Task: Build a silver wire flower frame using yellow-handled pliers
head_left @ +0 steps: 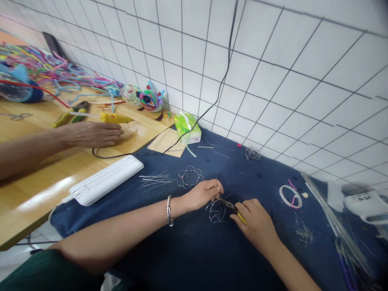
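My left hand, with a silver bangle on its wrist, pinches a beaded wire piece made of thin looped wire. In my right hand is a pair of pliers with a yellow handle; the jaws meet the wire beside my left fingertips. Whether the jaws are closed is too small to tell. A flower-shaped wire ring lies on the blue cloth just beyond my left hand. Left of that ring is a loose bundle of straight wires.
A white power strip borders the wooden table, where a co-worker's hand rests by a yellow glue gun. A tissue pack stands near the tiled wall. To the right lie a white ring, wire scraps and long wires.
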### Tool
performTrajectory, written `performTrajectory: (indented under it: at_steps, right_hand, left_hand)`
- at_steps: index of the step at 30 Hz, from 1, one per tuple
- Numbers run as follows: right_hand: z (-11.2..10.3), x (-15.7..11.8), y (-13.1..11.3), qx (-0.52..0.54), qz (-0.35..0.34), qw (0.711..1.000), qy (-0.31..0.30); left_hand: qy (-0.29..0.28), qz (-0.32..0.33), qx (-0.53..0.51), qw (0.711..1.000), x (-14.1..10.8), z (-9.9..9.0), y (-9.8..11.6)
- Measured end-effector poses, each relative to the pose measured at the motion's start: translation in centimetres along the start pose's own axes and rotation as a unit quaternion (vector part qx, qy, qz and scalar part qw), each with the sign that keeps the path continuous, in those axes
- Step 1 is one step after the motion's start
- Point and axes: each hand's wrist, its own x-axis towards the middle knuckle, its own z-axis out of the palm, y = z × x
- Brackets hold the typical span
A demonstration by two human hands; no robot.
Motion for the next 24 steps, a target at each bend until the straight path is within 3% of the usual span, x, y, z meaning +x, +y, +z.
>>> performTrajectory:
  at_steps: [5, 12, 24]
  right_hand:
    - [-0.2, -0.1, -0.1, -0.012, -0.002, 1.000, -0.004]
    - [-0.4, -0.1, -0.5, -0.013, 0.003, 1.000, -0.013]
    - [-0.5, -0.2, -0.6, 0.004, 0.011, 0.999, -0.036]
  left_hand:
    - [0.007, 0.009, 0.034, 0.999, 0.1, -0.3, 0.3]
    - [0.047, 0.026, 0.040, 0.998, -0.4, 0.8, 0.2]
    - [0.101, 0.057, 0.170, 0.979, -0.6, 1.7, 0.1]
